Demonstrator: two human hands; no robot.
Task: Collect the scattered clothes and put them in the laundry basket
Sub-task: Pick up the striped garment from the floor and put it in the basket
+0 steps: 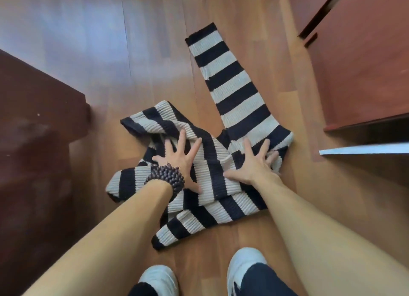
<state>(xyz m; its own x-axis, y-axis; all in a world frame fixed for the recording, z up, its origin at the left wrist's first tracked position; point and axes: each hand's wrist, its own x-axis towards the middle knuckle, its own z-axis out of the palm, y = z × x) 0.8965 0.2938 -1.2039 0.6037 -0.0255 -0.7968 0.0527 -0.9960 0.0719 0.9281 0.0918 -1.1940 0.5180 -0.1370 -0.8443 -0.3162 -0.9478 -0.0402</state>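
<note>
A black-and-cream striped knit sweater (212,176) lies crumpled on the wooden floor, one long sleeve stretched away toward the top of the view. My left hand (180,160), with a dark beaded bracelet at the wrist, rests on the sweater's left part with fingers spread. My right hand (254,165) lies spread on the sweater's right part, its fingertips pressing into the folds. No laundry basket is in view.
Dark wooden furniture (37,140) stands at the left. A reddish-brown cabinet (363,63) stands at the right, with a white flat edge (365,150) below it. My two white shoes (243,267) stand at the bottom on the wooden floor (132,74).
</note>
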